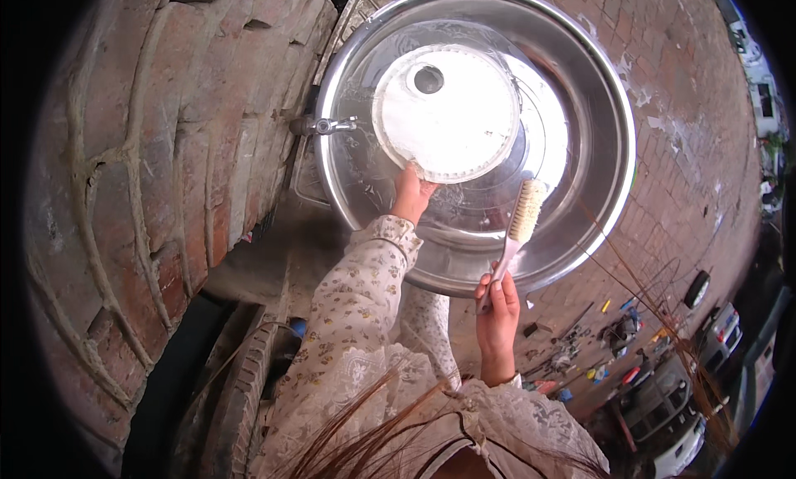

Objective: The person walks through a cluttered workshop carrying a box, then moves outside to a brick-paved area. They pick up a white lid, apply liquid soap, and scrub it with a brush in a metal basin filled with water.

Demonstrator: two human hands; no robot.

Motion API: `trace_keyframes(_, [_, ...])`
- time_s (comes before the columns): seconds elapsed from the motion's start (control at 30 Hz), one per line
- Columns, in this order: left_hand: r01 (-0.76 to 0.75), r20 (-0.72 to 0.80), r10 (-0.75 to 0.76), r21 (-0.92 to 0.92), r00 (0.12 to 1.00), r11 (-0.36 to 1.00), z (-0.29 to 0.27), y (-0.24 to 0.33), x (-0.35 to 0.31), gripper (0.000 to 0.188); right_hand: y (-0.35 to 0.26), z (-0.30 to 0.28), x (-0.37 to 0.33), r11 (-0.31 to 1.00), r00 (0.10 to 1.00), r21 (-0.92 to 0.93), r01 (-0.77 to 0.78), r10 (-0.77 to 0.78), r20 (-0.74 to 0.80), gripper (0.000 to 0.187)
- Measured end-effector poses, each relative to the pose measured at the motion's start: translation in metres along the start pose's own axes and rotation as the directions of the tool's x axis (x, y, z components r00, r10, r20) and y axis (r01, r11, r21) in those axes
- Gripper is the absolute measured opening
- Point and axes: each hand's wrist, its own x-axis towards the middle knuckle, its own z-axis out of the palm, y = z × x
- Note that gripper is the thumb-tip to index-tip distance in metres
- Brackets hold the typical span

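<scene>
A round white lid-like disc [464, 122] with a ridged rim and one dark round hole is over the large shiny metal basin [601, 147]. My left hand [412, 195] grips its near edge; the thumb shows on top and the other fingers are hidden. Water seems to lie in the basin below the disc. My right hand [499, 313] is closed round the handle of a scrub brush [526, 213], held at the basin's near right rim. The brush's pale bristles point up and to the right, apart from the disc.
A metal tap [323, 126] juts over the basin's left rim from beside a brick wall [141, 147]. Brick paving [672, 131] runs along the right. Scattered tools and parts [597, 338] lie at the lower right, near parked vehicles [672, 421]. A tyre [249, 379] stands at the lower left.
</scene>
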Motion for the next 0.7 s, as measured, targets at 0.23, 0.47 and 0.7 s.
trace_keyframes(0.23, [-0.014,-0.042,0.012,-0.057,0.999,0.998,0.036,-0.012,-0.085,0.030,-0.004,0.035,-0.005,0.998,1.000,0.064,0.027,-0.028,0.013,0.033])
trace_keyframes(0.47, [-0.164,0.064,0.186,-0.258,0.980,0.952,-0.025,0.025,-0.015,0.031,-0.007,0.035,0.000,1.000,0.998,0.021,0.013,-0.014,0.057,0.033])
trace_keyframes(0.7, [-0.317,-0.014,0.318,0.061,0.948,0.947,-0.016,0.036,0.013,0.039,-0.006,0.015,0.004,0.998,0.998,-0.052,0.041,-0.038,0.056,0.032])
